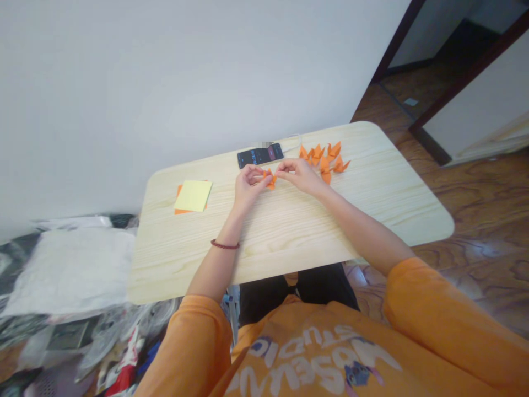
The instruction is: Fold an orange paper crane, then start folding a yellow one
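Note:
My left hand [247, 183] and my right hand [301, 173] meet near the far middle of a light wooden table [289, 231]. Between their pinched fingertips is a small folded orange paper piece [270, 179], held just above the tabletop. Just right of my right hand lies a cluster of several folded orange paper figures [326, 157]. A dark bead bracelet sits on my left wrist.
A black phone [260, 155] with a white cable lies at the table's far edge, just beyond my hands. A yellow paper pad on orange sheets [193, 196] rests at the far left. White cloth and plastic-wrapped clutter [70, 292] lie on the floor to the left.

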Demonstrator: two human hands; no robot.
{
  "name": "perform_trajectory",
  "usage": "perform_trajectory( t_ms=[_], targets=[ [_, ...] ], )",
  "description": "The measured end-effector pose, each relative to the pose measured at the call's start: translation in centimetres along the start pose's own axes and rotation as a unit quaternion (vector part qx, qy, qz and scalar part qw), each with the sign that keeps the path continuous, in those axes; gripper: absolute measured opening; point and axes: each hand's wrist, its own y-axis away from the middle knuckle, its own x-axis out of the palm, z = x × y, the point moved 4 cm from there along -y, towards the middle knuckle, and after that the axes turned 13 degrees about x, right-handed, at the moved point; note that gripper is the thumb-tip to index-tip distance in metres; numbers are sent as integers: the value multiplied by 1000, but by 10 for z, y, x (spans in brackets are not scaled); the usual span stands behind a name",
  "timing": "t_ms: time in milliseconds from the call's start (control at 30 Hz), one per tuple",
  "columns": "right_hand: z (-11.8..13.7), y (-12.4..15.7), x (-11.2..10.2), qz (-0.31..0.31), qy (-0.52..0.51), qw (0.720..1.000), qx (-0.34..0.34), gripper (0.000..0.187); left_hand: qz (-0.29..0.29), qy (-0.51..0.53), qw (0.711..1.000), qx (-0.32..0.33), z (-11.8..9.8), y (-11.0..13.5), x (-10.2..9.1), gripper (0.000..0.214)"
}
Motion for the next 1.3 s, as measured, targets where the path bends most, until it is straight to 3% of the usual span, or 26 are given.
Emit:
perform_trajectory(
  t_ms=[100,200,300,433,533,633,733,867,967,1167,1300],
  targets=[
    [1,2,-4,-65,21,998,-4,17,-34,-2,999,-10,3,1,0,48],
    [3,4,-5,-106,23,994,-2,16,-40,25,996,-72,14,4,1,54],
    [1,3,-3,-87,11,996,14,21,-47,37,993,-101,23,4,-2,60],
    [-6,-2,-5,-75,-13,996,42,30,-76,5,995,-68,25,2,-12,63],
    [-8,-3,-8,-94,-43,993,58,33,-47,1,997,-57,20,1,-13,62],
    [-10,-2,-3,-27,-83,990,107,38,5,4,998,-57,13,1,-9,60],
    [-10,1,4,38,-105,981,156,35,23,-3,999,-41,7,1,-6,58],
    [-12,2,4,23,-147,973,177,33,-28,-15,999,-22,8,1,-7,54],
    [-15,2,4,6,-186,963,197,33,-69,0,997,-44,11,3,-6,46],
    [-16,2,5,6,-218,952,217,26,-68,10,995,-68,8,4,-5,41],
    [-16,2,6,51,-271,931,238,17,-62,62,990,-107,12,2,-7,40]
  ],
)
